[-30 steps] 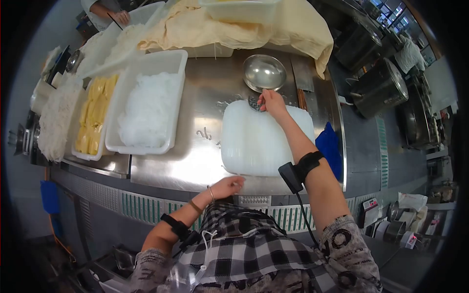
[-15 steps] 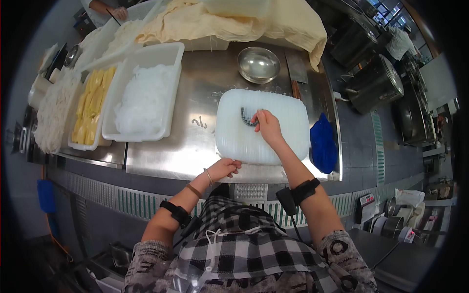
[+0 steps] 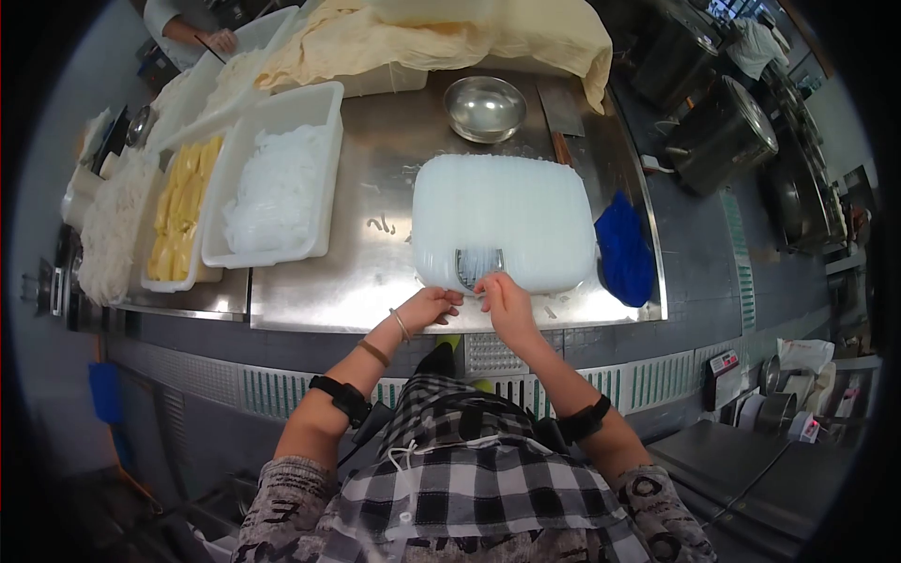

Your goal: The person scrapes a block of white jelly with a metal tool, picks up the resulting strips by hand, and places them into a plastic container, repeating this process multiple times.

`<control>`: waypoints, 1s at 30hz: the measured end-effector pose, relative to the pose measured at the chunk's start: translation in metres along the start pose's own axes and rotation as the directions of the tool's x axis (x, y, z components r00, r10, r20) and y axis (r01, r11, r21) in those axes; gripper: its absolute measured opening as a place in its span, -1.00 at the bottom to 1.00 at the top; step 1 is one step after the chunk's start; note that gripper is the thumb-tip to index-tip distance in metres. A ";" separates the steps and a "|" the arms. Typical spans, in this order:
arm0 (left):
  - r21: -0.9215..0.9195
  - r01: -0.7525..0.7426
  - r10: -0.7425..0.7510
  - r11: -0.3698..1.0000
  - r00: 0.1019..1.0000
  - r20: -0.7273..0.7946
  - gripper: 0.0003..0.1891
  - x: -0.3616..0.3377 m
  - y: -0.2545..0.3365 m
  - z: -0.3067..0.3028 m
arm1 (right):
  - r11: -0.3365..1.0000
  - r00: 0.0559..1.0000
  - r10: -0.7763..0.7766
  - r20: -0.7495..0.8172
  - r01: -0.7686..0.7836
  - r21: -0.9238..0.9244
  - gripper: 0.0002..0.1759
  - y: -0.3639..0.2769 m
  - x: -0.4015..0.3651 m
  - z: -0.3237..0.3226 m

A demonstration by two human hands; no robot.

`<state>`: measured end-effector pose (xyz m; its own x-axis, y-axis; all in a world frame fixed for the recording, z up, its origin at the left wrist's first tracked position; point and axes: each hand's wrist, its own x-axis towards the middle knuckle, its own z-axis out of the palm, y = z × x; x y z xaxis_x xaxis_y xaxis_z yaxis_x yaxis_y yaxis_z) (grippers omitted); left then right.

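A large white translucent block (image 3: 502, 211) with rounded corners lies on the steel table. My right hand (image 3: 502, 298) grips a small metal scraper (image 3: 480, 266) at the block's near edge, and whitish strands show inside the tool. Just left of it, my left hand (image 3: 434, 308) is by the block's near left corner, its fingers curled together; whether they hold anything is too small to tell.
Beyond the block are a steel bowl (image 3: 485, 110) and a cleaver (image 3: 560, 113). A blue cloth (image 3: 625, 251) lies right. Left stand tubs of white strands (image 3: 272, 192) and yellow pieces (image 3: 185, 211). Beige cloth (image 3: 422, 42) covers containers behind. A person's hand (image 3: 221, 41) is at the upper left.
My right hand and the scraper have moved from the block's middle to its near edge, close to my left hand. The view has shifted slightly.
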<state>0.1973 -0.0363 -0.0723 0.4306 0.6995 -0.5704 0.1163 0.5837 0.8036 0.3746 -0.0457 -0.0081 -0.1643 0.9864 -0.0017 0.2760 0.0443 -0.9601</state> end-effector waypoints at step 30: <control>0.822 -0.472 0.371 -0.320 0.735 0.567 -0.13 0.027 0.095 0.012 | 0.849 0.876 -0.463 0.132 0.481 -0.219 -0.91 0.025 -0.050 -0.031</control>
<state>0.2306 0.0332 -0.0091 0.8673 0.4972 -0.0249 0.4948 -0.8556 0.1519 0.4187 -0.0890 -0.0230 -0.3964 0.8232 0.4064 0.3630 0.5472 -0.7542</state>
